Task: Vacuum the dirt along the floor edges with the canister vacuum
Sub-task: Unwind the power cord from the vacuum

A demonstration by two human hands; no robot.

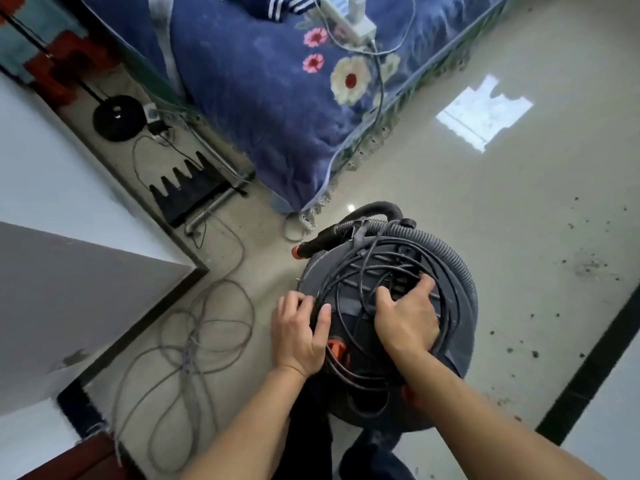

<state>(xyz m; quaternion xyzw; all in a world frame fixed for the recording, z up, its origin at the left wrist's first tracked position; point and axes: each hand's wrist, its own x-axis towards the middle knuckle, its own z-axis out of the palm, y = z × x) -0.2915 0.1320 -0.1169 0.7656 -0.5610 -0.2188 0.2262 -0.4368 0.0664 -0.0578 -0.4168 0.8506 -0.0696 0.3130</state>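
1 canister vacuum (pixel 462 344); on top 2 hands (left hand (pixel 299 336), right hand (pixel 407 315)) + 1 black cord (pixel 349 370); 1 ribbed hose (pixel 446 247) round its lid; 1 grey cable (pixel 194 341) left of vac; 1 quilt (pixel 259 98) beyond

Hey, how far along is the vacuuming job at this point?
Done: nothing yet; dirt still lies near the black baseboard. In hand: left hand and right hand grip the cord coiled on the canister vacuum, hose still wrapped. Left: uncoil, then vacuum.
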